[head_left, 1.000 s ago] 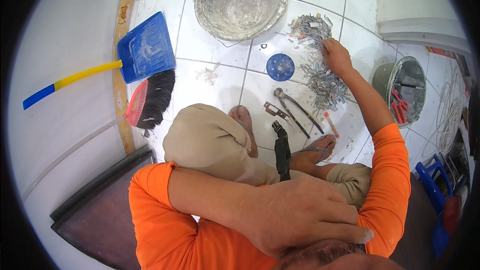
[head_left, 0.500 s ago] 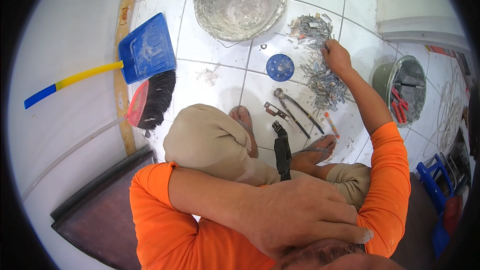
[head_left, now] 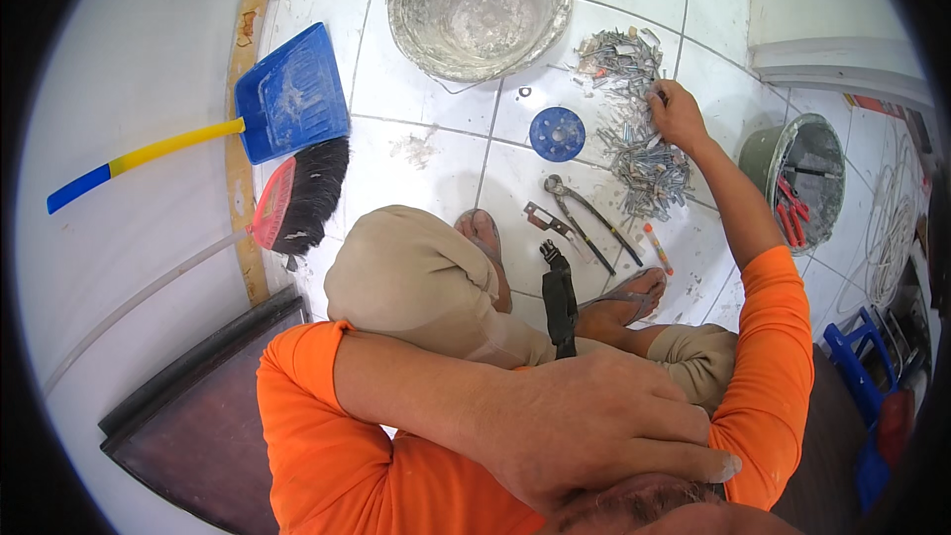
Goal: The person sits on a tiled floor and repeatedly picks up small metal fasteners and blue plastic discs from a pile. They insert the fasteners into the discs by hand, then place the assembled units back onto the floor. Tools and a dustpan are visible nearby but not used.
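My right hand (head_left: 678, 116) reaches out to a scattered pile of nails and screws (head_left: 649, 178) on the tiled floor. Its fingers are pinched together at the pile's right side; what they grip is too small to make out. A second, farther heap of metal bits (head_left: 619, 54) lies just beyond the fingertips. My left hand (head_left: 604, 426) rests close against my body at the lower edge, fingers bent and pressed together, with nothing visible in them; its palm is hidden. Left of the pile are a blue perforated disc (head_left: 557, 134) and pincers (head_left: 591, 218).
A cement-stained basin (head_left: 480, 64) stands at the far middle. At right, a bucket (head_left: 758, 163) holds red-handled tools (head_left: 791, 213). A blue dustpan (head_left: 294, 89) and a broom head (head_left: 309, 200) are at left. Near my feet lie a metal plate (head_left: 548, 219) and an orange-capped tube (head_left: 657, 248).
My right hand has shifted slightly to the right along the pile, fingers still pinched. My left hand stays where it was.
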Demonstrator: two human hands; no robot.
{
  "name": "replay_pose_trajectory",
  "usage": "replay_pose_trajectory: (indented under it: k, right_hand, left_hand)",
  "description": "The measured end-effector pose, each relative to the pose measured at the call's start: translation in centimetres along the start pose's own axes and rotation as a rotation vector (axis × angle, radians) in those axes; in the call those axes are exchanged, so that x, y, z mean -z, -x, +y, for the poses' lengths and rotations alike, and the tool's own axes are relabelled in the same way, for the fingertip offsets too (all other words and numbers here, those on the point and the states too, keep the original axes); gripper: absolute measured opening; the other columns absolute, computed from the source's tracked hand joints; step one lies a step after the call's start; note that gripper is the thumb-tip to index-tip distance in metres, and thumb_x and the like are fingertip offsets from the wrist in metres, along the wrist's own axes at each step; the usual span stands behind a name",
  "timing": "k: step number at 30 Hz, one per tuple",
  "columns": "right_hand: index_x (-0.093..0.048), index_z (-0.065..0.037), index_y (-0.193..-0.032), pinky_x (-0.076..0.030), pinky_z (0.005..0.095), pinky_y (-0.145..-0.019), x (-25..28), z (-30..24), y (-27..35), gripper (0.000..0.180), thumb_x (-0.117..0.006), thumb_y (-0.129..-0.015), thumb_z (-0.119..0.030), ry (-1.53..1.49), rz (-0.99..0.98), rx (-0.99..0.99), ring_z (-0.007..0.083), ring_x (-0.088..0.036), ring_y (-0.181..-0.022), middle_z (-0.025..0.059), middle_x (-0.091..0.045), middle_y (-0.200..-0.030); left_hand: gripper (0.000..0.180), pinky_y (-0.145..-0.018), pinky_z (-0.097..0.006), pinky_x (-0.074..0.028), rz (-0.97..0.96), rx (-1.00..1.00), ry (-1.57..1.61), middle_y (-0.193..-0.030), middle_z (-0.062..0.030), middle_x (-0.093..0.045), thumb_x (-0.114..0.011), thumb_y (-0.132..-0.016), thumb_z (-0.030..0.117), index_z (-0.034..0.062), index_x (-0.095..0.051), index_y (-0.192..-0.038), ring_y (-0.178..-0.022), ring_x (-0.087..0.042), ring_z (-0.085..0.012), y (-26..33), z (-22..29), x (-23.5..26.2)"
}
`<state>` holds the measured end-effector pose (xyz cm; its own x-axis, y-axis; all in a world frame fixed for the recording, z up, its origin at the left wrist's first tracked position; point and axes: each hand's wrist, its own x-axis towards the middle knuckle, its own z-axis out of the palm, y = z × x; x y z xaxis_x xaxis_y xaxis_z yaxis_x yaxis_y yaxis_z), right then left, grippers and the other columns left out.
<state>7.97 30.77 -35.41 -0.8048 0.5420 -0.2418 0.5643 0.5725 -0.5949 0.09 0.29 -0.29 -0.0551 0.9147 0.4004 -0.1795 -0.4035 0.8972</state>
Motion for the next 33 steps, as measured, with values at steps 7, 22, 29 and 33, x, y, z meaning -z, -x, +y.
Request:
replay_pose_trajectory:
  k: [7,22,29,33]
  right_hand:
    - [-0.070,0.001,-0.108,-0.053,0.0484,-0.093,1.0,-0.7,-0.2,0.026,-0.065,-0.096,-0.022,0.003,-0.010,0.005,0.0443,-0.068,-0.103,0.0260,-0.071,-0.110]
    - [-0.066,0.003,-0.104,-0.053,0.0494,-0.087,0.0,-0.3,0.2,0.028,-0.063,-0.100,-0.025,0.086,0.005,-0.015,0.0418,-0.069,-0.098,0.0230,-0.070,-0.104]
    - [-0.067,-0.004,-0.100,-0.049,0.0318,-0.063,2.1,1.9,-0.3,0.027,-0.060,-0.106,-0.030,-0.602,-0.411,-0.383,0.0124,-0.059,-0.068,0.0038,-0.069,-0.087]
    - [-0.064,-0.008,-0.103,-0.046,0.0289,-0.056,2.5,1.4,0.6,0.020,-0.057,-0.106,-0.026,-0.893,-0.503,-0.470,0.0098,-0.057,-0.065,0.0037,-0.071,-0.090]
  left_hand:
    - [0.063,-0.065,-0.039,-0.048,-0.040,0.030,-0.016,-0.093,-0.0093,-0.061,-0.073,-0.080,0.036,0.0006,-0.061,-0.131,-0.082,-0.064,-0.0290,-0.1,0.1,0.3]
    - [0.065,-0.067,-0.040,-0.049,-0.005,-0.002,-0.010,-0.094,-0.0097,-0.061,-0.073,-0.080,0.039,0.0002,-0.060,-0.131,-0.083,-0.064,-0.0297,0.1,0.1,-0.1]
    - [0.069,-0.068,-0.040,-0.049,-0.038,0.026,-0.011,-0.096,-0.0098,-0.061,-0.075,-0.077,0.038,0.0014,-0.058,-0.132,-0.084,-0.064,-0.0301,0.1,0.2,0.0]
    - [0.070,-0.070,-0.040,-0.050,-0.043,0.027,-0.002,-0.096,-0.0098,-0.060,-0.076,-0.074,0.037,0.0018,-0.058,-0.133,-0.086,-0.064,-0.0302,0.0,0.2,0.0]
